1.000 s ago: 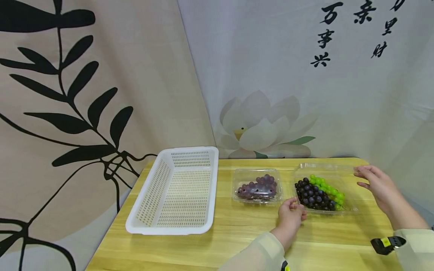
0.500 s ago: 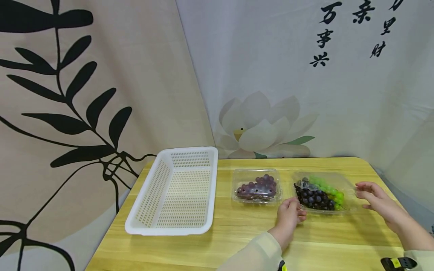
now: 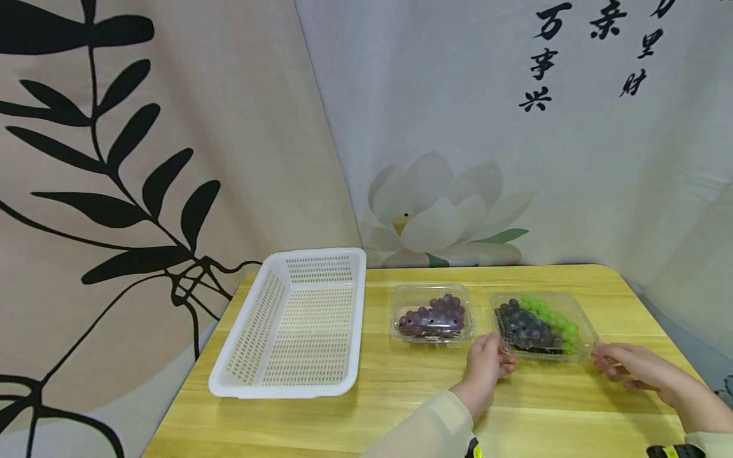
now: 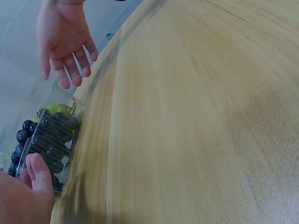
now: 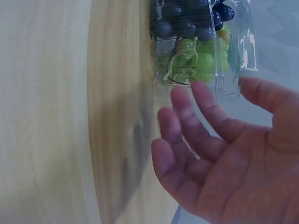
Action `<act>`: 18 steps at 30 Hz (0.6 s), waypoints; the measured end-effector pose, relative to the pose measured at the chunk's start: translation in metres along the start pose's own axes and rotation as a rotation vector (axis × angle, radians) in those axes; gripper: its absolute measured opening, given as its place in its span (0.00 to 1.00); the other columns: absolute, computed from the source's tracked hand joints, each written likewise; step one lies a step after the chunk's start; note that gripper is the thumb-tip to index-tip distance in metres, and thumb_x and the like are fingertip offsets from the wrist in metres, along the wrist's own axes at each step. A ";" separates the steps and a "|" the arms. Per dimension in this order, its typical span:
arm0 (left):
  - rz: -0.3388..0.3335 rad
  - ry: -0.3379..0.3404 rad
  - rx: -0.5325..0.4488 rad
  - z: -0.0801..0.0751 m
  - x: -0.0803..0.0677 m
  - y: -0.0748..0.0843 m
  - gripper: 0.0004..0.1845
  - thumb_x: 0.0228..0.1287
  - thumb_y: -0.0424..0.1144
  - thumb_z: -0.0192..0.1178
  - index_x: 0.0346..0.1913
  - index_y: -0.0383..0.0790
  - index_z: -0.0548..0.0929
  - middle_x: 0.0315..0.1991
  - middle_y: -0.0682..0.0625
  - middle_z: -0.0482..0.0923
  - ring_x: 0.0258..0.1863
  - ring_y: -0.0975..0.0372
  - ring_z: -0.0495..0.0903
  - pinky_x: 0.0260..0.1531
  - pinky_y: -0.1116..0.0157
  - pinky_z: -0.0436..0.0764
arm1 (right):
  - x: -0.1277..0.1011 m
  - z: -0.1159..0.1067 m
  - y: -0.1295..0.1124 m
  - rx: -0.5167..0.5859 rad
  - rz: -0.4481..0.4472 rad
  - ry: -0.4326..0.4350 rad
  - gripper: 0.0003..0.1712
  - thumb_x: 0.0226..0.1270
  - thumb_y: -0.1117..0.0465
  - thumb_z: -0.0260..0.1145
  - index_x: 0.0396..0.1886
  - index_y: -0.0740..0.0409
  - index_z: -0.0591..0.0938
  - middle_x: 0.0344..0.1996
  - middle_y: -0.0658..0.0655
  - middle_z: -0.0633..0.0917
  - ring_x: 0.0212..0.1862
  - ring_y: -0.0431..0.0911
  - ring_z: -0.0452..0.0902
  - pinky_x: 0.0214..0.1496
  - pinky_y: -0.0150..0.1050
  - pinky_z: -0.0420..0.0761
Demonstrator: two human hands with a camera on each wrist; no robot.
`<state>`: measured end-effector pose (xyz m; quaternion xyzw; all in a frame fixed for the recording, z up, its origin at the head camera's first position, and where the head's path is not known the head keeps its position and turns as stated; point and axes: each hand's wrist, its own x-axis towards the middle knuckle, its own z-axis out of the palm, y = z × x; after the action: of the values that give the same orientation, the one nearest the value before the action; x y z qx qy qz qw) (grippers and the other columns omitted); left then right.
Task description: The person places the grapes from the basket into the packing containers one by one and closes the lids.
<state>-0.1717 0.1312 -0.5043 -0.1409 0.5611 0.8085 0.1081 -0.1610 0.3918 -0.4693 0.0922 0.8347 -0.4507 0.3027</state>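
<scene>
A clear plastic clamshell box lies on the table with its lid down over dark grapes and green grapes. My left hand grips this box at its near left corner, fingers bent against the front wall. At the near right corner my right hand has loosely curved fingers, the tips at the rim; in the right wrist view the thumb and index finger sit on either side of the corner. Whether the lid is fully latched cannot be seen. To the left, a second clamshell box contains purple grapes.
A white perforated basket stands on the left part of the wooden table. Behind the table's back edge hangs a printed cloth with leaves, a lotus and writing.
The raised lid of the right box has come down over the grapes. My right hand has moved from the lid's far right corner toward the near right corner. My left hand has stayed put.
</scene>
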 end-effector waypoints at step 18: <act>0.073 -0.028 0.022 -0.002 0.000 -0.004 0.13 0.61 0.27 0.58 0.50 0.34 0.76 0.30 0.50 0.68 0.20 0.65 0.77 0.23 0.69 0.82 | 0.001 0.004 0.004 0.151 -0.035 0.015 0.21 0.75 0.50 0.45 0.37 0.56 0.81 0.29 0.46 0.80 0.32 0.38 0.75 0.34 0.35 0.78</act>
<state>-0.1702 0.1305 -0.5091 -0.1082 0.5732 0.8075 0.0879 -0.1591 0.3908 -0.4740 0.1035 0.8020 -0.5170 0.2808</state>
